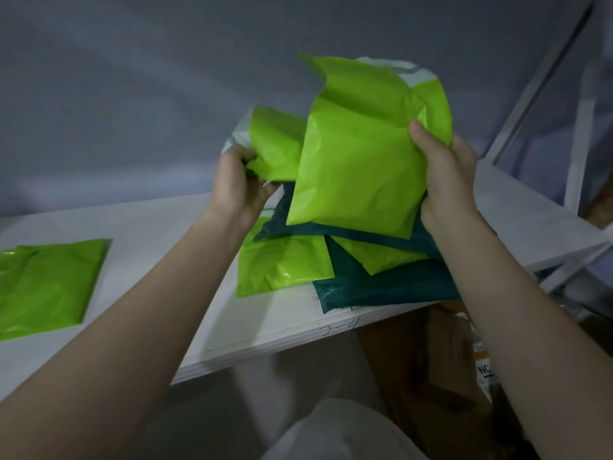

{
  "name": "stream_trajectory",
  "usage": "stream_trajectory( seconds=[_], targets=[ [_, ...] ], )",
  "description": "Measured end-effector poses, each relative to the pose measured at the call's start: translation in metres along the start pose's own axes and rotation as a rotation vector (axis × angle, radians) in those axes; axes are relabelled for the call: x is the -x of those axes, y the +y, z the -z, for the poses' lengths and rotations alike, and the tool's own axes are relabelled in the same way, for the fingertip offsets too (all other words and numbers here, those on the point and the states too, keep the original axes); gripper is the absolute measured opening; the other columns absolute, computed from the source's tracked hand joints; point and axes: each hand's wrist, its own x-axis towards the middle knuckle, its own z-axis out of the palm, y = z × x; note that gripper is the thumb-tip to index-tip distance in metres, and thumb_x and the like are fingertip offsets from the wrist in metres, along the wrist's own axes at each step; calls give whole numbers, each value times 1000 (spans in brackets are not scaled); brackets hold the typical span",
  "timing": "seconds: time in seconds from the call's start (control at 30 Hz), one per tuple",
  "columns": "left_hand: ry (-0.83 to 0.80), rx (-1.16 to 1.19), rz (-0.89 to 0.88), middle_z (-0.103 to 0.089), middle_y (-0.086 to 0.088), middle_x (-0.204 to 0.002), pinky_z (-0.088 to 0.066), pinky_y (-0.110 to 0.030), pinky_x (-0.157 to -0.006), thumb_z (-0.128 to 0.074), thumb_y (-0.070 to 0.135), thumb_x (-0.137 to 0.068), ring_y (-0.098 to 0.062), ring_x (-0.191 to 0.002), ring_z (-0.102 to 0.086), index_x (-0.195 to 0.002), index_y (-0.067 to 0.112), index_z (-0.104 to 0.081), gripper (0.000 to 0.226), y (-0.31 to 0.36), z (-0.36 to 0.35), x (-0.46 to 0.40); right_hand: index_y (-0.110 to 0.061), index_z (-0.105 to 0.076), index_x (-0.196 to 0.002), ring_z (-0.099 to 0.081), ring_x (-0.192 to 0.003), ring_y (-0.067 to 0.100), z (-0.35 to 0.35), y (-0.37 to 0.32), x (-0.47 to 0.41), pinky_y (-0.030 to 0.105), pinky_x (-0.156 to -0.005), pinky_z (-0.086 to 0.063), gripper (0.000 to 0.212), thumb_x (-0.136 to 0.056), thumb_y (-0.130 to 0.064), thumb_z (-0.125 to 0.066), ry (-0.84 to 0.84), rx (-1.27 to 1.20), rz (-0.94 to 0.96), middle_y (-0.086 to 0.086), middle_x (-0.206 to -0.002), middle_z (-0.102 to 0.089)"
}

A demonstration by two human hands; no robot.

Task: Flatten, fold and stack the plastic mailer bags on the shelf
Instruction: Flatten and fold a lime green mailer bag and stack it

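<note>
Mid-frame, above the white shelf (185, 287), the right hand (444, 180) pinches a lime mailer bag (358, 154) by its edge; the left hand (235, 187) grips a smaller lime bag (275, 144); judged best: lay one down, smooth air outward, then fold.

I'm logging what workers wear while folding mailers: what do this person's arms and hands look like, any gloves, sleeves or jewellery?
Both arms are bare from the bottom of the picture up to the wrists: no sleeves show. The left hand and the right hand wear no gloves. No rings, watch or wristband can be seen on the sides that face the camera. The right thumb's nail is short and unpainted.
</note>
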Motion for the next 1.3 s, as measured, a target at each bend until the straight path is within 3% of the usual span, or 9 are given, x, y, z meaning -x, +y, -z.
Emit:
stream_trajectory(
  seconds=[0.1, 0.2, 0.47, 0.57, 0.67, 0.77, 0.97, 1.2, 1.3],
  targets=[
    [36, -38, 175, -63, -8, -79, -53, -27, -61, -34, 7, -72, -24, -71, -59, -84, 7, -58, 27, -16, 21, -2, -19, -69, -85, -68, -83, 12, 4, 11, 1, 27, -75, -56, 4, -84, -15, -68, -41, 104, -67, -2, -88, -71],
    [198, -359, 253, -59, -19, -103, -54, -33, -58, -58, 10, -53, -26, -74, -61, -119, -2, -51, 68, -38, 48, -11, -15, -69, -89, -68, -81, 13, 8, 29, 5, 29, -75, -56, 5, -85, -14, -66, -81, 211, -163, -1, -89, -71],
    [208, -1242, 171, -24, -18, -146, -35, -42, -106, -78, 23, -73, -34, -133, -32, -148, 8, 0, 109, -72, 78, -25, -20, -64, -94, -66, -81, 8, 7, 64, 15, 23, -67, -52, 12, -85, -12, -64, -180, 369, -180, -5, -90, -68],
    [318, -1424, -14, -15, -16, -150, -20, -39, -111, -68, 35, -82, -33, -138, -18, -149, 11, -7, 94, -62, 76, -21, -24, -64, -92, -66, -83, 7, 1, 65, 18, 22, -72, -54, 16, -84, -10, -65, -217, 375, -135, -7, -91, -68],
    [313, -1126, -146, -53, -19, -128, -36, -35, -99, -37, 40, -98, -32, -118, -49, -117, 8, -57, 42, -45, 67, -18, -23, -63, -94, -66, -89, 14, -9, 64, 20, 29, -81, -54, 17, -84, -9, -66, -228, 380, -81, -3, -95, -69],
    [115, -588, 93, -68, -9, -93, -49, -29, -75, -15, 53, -98, -21, -83, -63, -90, 16, -66, 63, -22, 56, -5, -21, -60, -91, -65, -90, 16, -25, 60, 26, 33, -83, -53, 15, -83, -10, -67, -221, 364, -20, 0, -94, -67],
    [-60, -459, -133, -74, 2, -83, -55, -24, -71, -63, 16, -86, -10, -77, -69, -93, 13, -69, 10, 16, 62, 18, -14, -64, -91, -66, -93, 21, -64, 54, 43, 39, -89, -53, 9, -84, -17, -68, -227, 327, 21, 4, -93, -69],
    [57, -539, -312, -74, 8, -82, -55, -23, -71, -67, 4, -80, -7, -76, -69, -99, 10, -67, 19, 58, 123, 40, -9, -68, -84, -57, -75, 14, -121, 64, 73, 26, -67, -44, 9, -86, -18, -65, -329, 304, -40, 1, -75, -64],
    [87, -578, -291, -71, -1, -105, -56, -27, -77, -70, -2, -76, -13, -92, -68, -127, 15, -54, 57, 66, 166, 51, -7, -68, -90, -62, -81, 21, -144, 89, 87, 34, -76, -49, 7, -83, -7, -66, -413, 362, -113, 9, -85, -68]
  ],
)
